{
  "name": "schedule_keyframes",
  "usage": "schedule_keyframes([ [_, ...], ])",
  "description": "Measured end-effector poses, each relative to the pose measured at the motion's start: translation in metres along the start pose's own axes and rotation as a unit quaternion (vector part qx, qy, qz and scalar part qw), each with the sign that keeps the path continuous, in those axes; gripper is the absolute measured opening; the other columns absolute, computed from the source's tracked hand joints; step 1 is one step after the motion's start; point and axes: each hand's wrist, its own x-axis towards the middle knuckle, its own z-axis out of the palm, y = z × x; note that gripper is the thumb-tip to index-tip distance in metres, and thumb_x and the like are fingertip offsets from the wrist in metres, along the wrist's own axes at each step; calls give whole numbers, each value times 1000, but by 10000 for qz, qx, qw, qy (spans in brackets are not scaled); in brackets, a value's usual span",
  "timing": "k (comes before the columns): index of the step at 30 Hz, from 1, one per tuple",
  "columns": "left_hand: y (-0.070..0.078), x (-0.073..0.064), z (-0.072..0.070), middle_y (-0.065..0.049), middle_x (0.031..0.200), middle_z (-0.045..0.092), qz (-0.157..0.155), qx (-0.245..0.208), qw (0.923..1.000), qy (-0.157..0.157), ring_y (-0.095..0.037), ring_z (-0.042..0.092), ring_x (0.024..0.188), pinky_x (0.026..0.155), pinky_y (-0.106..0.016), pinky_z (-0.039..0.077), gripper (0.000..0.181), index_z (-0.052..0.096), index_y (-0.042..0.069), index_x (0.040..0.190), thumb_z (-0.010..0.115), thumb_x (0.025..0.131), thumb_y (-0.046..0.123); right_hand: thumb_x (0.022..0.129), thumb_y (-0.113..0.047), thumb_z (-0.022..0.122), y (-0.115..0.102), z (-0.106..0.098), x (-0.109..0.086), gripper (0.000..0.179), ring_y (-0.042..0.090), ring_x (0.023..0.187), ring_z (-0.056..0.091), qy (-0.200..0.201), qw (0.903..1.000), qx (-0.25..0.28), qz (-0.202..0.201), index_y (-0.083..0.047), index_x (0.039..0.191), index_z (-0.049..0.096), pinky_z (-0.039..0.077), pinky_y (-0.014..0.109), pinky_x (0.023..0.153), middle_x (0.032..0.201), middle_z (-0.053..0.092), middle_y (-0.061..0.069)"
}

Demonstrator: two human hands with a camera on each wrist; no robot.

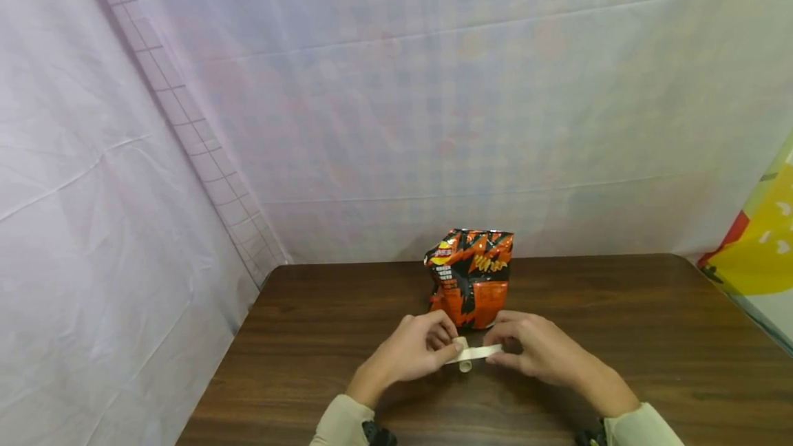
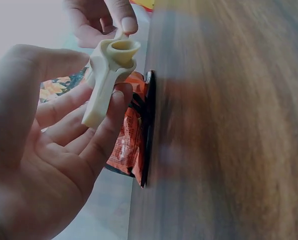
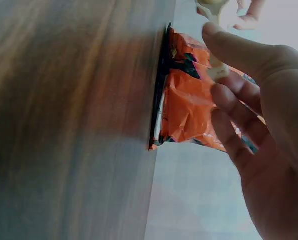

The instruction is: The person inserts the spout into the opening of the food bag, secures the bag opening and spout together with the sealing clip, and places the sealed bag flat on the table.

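Both hands hold a cream-coloured bar [image 1: 484, 352] with a hollow tube [image 1: 465, 366] set crosswise near its middle, above the table. My left hand [image 1: 414, 347] grips the tube end between thumb and fingers. From the other side, the right hand [image 1: 545, 349] pinches the bar's far end with thumb and fingertips. In the left wrist view the tube's round mouth [image 2: 125, 46] faces the camera, and a flat arm [image 2: 100, 102] points down past the left fingers. An orange and black chip bag [image 1: 477, 281] stands upright just behind the hands.
The brown wooden table [image 1: 322, 308] reaches back to a pale hanging cloth [image 1: 434, 109]. Another white cloth [image 1: 93, 226] hangs at the left. Yellow and red fabric [image 1: 762, 246] shows beyond the right edge.
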Motion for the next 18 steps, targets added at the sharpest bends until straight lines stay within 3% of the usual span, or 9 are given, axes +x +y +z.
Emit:
schedule_keyframes([
  [8,1,1,-2,11,92,71,-40,-188,9995,233,0,68,78,69,-18,56,15,64,25,102,69,95,37,82,-35,84,0,2,1,18,-3,80,59,841,9938,-443,-583,-37,95,71,52,21,68,97,61,-24],
  [13,2,3,-1,10,94,72,-37,-350,9986,397,-1,69,78,68,-19,57,17,68,25,105,70,95,38,80,-33,85,-2,1,3,21,-3,82,59,994,9919,-529,-586,-35,96,72,53,22,69,97,60,-24],
  [18,5,3,-1,9,94,73,-98,-591,9975,361,-4,69,74,60,-23,58,26,72,21,113,68,96,40,78,-32,87,-3,0,5,23,-5,85,58,1139,9892,-639,-663,-34,96,73,53,24,72,97,61,-24],
])
